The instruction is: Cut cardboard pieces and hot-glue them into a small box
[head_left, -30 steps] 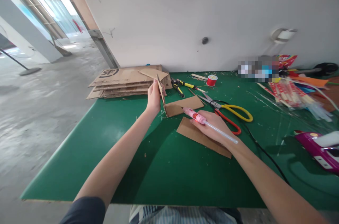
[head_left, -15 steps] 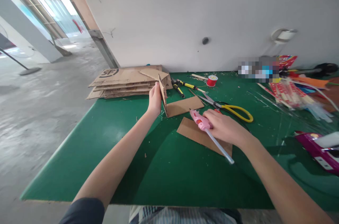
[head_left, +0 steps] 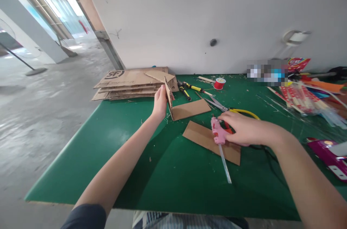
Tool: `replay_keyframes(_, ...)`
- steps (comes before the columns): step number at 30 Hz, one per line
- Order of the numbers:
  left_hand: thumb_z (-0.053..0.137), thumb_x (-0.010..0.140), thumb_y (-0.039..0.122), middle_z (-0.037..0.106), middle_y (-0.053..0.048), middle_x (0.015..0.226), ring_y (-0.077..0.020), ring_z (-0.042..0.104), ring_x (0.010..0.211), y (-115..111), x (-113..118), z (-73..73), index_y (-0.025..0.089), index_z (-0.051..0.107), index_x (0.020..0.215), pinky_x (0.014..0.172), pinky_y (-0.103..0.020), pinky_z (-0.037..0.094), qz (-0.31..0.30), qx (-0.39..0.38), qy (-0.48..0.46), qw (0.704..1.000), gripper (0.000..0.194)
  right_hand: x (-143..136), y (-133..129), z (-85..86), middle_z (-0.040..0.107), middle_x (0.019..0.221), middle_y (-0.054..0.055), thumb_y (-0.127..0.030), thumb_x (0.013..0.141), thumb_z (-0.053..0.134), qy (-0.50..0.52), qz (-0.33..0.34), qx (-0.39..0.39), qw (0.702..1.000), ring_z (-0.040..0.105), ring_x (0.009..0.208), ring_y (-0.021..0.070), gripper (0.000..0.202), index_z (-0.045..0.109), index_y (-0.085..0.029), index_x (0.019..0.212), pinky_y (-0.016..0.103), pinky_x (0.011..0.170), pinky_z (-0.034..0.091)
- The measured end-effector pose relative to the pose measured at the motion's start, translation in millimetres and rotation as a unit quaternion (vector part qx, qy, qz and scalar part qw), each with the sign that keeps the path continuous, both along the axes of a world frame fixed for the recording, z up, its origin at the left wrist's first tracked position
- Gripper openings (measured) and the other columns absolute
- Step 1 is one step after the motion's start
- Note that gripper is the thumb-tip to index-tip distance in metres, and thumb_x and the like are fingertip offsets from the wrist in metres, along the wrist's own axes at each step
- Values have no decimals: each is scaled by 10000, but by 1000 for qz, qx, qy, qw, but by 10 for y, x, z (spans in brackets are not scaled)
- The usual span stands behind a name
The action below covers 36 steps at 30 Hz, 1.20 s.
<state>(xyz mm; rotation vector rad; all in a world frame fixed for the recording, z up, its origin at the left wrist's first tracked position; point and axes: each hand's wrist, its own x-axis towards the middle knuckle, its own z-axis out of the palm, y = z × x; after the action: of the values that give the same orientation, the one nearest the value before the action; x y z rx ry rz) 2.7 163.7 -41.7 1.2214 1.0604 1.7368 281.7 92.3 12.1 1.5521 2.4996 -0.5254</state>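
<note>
My left hand (head_left: 160, 103) is closed on an upright cardboard piece (head_left: 168, 98), whose lower edge meets the end of a flat cardboard strip (head_left: 192, 109). Fingers of my right hand (head_left: 242, 128) are closed round a pink hot glue gun (head_left: 217, 131); a clear glue stick (head_left: 225, 164) sticks out of its back end. Beneath the gun, another cardboard rectangle (head_left: 199, 135) lies on the green table. Scissors with yellow handles (head_left: 245, 112) rest just behind my right hand, which partly covers them.
Stacked cardboard (head_left: 135, 81) lies at the back left. Black-and-yellow tools (head_left: 184, 91) and a red spool (head_left: 219, 84) are behind the strip. Packaged sticks (head_left: 305, 97) and a purple power strip (head_left: 326, 158) are on the right. A white board (head_left: 168, 34) stands along the back.
My right hand has moved the glue gun right, away from the cardboard joint, and turned it so the stick points more toward me. My left hand still holds the upright piece.
</note>
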Motion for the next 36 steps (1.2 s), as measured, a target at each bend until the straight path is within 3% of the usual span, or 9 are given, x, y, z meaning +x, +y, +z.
replay_keyframes(3,401,929,471,579,5,618,-129,582,594,-9,0,11,199,552,781,596,-250,465,-7,-5,-1,1000,344,-228,190,175,581,1280,101,-377,824,510,2,3,-12,1000,614,1038,285,397,598,-251,1189,357,760,500)
replay_keyframes(5,416,918,502,602,-5,659,-142,611,645,-20,-7,31,197,561,833,612,-258,469,-15,-4,-8,1000,348,-468,346,204,574,1295,121,-363,817,536,19,41,18,999,605,1062,299,423,585,-227,1215,361,758,494)
replay_keyframes(7,421,905,545,622,-18,701,-154,630,687,-36,-15,62,193,574,885,615,-260,465,-21,-5,-13,1000,385,-717,523,152,595,1258,120,-319,793,581,29,95,35,994,605,1062,285,429,576,-215,1209,343,759,486)
replay_keyframes(12,393,881,624,647,-42,802,-165,643,767,-75,-22,157,196,603,1010,660,-269,476,-46,-22,-20,998,494,-1083,902,-85,677,1059,104,-374,721,685,-32,133,7,991,660,919,270,354,628,-198,1024,319,682,475)
replay_keyframes(18,439,857,652,490,10,627,-123,514,587,-112,3,201,197,660,894,592,-251,442,-82,6,-18,996,507,-1105,967,-160,582,1300,135,-286,712,690,-30,139,22,990,596,1107,315,576,565,-205,1268,341,778,476)
replay_keyframes(22,409,873,662,431,16,586,-119,464,559,-198,57,270,193,658,781,602,-260,434,-85,32,-33,995,539,-1065,1015,-187,615,1208,159,-250,726,691,8,143,27,989,603,1062,319,474,625,-172,1189,342,778,471)
replay_keyframes(28,401,889,633,447,8,563,-126,467,566,-323,46,319,185,608,682,671,-282,453,-68,52,-11,996,535,-1011,1165,-178,685,1058,88,-175,821,580,89,146,27,985,633,899,186,288,654,-144,1097,240,721,459)
replay_keyframes(33,398,910,556,622,-63,865,-185,588,892,-576,-120,302,194,625,853,882,-343,459,-24,44,140,989,432,-1011,1149,-105,714,937,60,-173,814,571,119,139,17,983,629,792,166,228,688,-155,1009,234,638,443)
replay_keyframes(36,511,871,492,592,-102,1166,-233,525,1148,-908,-216,265,216,572,1093,982,-391,415,50,-40,270,961,359,-1020,1052,-53,709,929,60,-164,808,556,128,126,29,983,621,771,168,223,690,-169,986,244,623,429)
